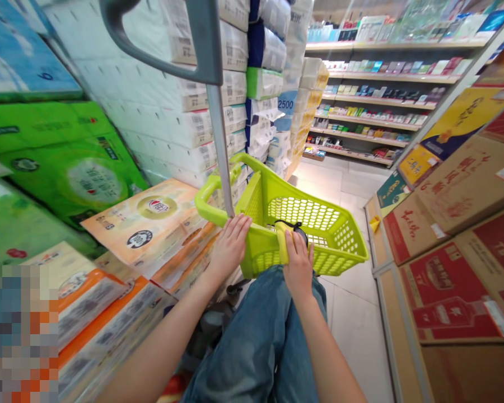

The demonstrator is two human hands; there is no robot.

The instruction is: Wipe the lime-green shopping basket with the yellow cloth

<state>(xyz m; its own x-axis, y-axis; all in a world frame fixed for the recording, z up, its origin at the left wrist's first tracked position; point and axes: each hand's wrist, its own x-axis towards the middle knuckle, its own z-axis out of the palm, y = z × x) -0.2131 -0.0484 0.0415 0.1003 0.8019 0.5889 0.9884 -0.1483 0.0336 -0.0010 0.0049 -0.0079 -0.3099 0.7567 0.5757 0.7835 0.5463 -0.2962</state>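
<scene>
- Over the near rim of one green basket (261,231), we rest two hands.
- Our left hand (231,243) touches that rim beside one grey pole (222,140), grip open, fingers nearly straight.
- Our right hand (299,266) has its grip closed on one yellow cloth (283,240), which hangs over the rim beside one black strap (292,225).

Shop aisle. Packs of tissue (197,101) stacked high at 11 o'clock, stocked shelves (369,98) seen at 1 o'clock, printed cartons (466,224) piled at 3 o'clock. Lime shopping basket (260,196) with pull handle (210,50) seen near centre.
</scene>
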